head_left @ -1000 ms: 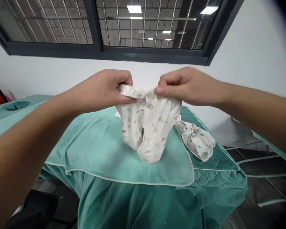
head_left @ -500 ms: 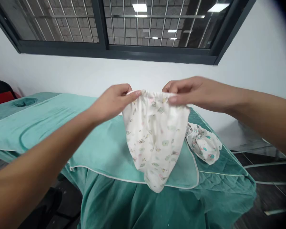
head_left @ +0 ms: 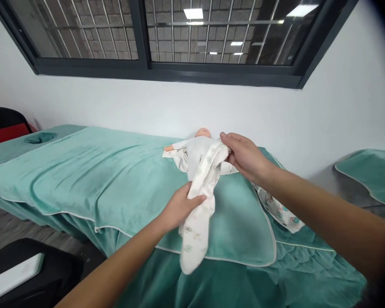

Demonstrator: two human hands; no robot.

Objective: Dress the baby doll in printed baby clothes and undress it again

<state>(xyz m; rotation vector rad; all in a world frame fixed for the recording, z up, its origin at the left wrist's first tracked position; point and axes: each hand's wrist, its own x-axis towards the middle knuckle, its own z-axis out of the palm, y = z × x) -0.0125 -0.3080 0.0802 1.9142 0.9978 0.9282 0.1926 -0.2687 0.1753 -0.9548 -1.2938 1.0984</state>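
Observation:
White baby pants (head_left: 197,222) with a small pastel print hang slantwise in front of me, one rounded leg end pointing down. Up at the gathered waist end, my right hand (head_left: 244,154) is closed on the fabric. Lower down, my left hand (head_left: 184,207) is wrapped round the same pants, thumb on top. Behind them a baby doll (head_left: 192,149) in a pale top lies on its back on the bed, its head towards the wall. The pants hide the lower part of the doll. A white printed cloth (head_left: 176,159) shows beneath its arm.
A green blanket (head_left: 115,171) covers the bed. Another printed cloth (head_left: 284,214) lies at the right, partly behind my forearm. A black chair (head_left: 51,265) with a white flat object (head_left: 16,273) stands front left. A barred window (head_left: 167,72) is above the wall.
The pants have turned from spread wide at the waist to bunched and slanting. My left hand has moved down from the waist to the leg, and the doll has come into view.

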